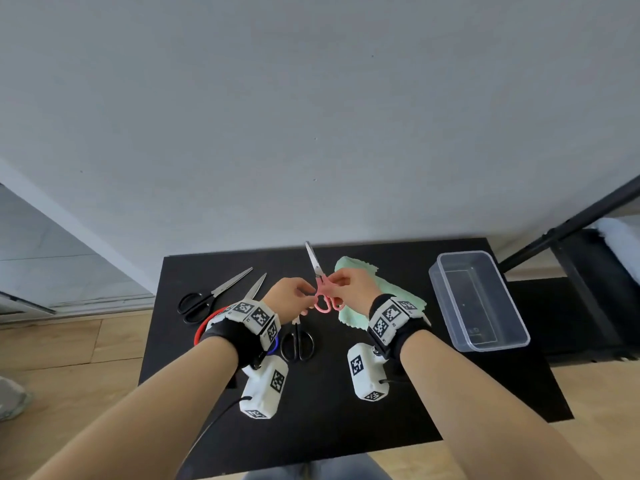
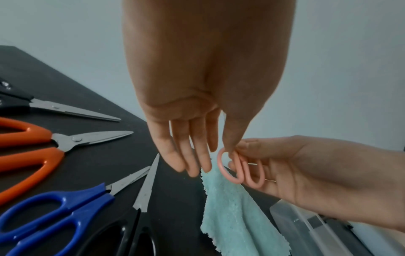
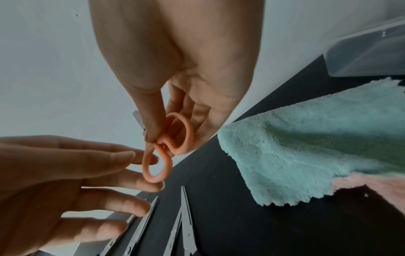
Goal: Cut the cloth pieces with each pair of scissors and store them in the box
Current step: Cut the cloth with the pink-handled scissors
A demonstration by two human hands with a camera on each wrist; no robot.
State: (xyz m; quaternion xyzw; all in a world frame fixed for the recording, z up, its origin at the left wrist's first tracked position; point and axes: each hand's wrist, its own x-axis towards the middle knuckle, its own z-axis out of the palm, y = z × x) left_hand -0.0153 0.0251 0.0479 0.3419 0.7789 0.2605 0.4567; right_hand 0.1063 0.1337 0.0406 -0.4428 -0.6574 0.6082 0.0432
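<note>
Pink scissors (image 1: 322,289) were held up over the black table (image 1: 398,375), blades shut and pointing away toward the wall. The right hand (image 1: 353,284) pinched them near the handle loops, thumb and fingers curled round the pink plastic. The left hand (image 1: 290,295) had its fingers fairly straight, fingertips (image 2: 192,170) just by one loop; whether they gripped it I could not tell. A mint cloth (image 1: 384,299) lay on the table beneath the right hand, with the clear box (image 1: 479,301) to its right. Black scissors (image 1: 211,295), orange scissors (image 2: 39,147) and blue scissors (image 2: 57,213) lay to the left.
</note>
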